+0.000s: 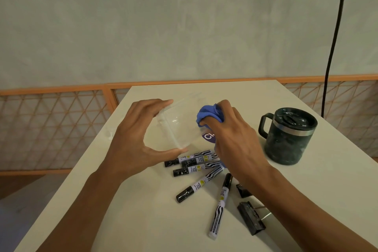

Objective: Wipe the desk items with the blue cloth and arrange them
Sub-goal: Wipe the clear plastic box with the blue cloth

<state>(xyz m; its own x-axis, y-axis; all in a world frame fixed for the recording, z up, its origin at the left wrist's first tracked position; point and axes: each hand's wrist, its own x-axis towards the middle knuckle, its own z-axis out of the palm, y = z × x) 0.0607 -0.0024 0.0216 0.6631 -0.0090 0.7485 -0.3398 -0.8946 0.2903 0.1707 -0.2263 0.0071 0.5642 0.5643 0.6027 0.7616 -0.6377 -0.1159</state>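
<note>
The left hand (135,139) pinches a clear plastic box (178,129) between thumb and fingertips above the white worktop (143,221); whether the box is lifted clear of it is hard to tell. The right hand (231,139) is clenched round the bunched blue cloth (206,115), pressing it against the box's far side. Black markers (196,166) lie scattered just nearer, binder clips (250,221) beside them, and a dark lidded mug (288,137) stands to the right.

The left hand (135,139) grips a clear box (180,125) while the right hand (231,139) presses the blue cloth (206,114), seemingly inside it, above scattered markers (196,168).
</note>
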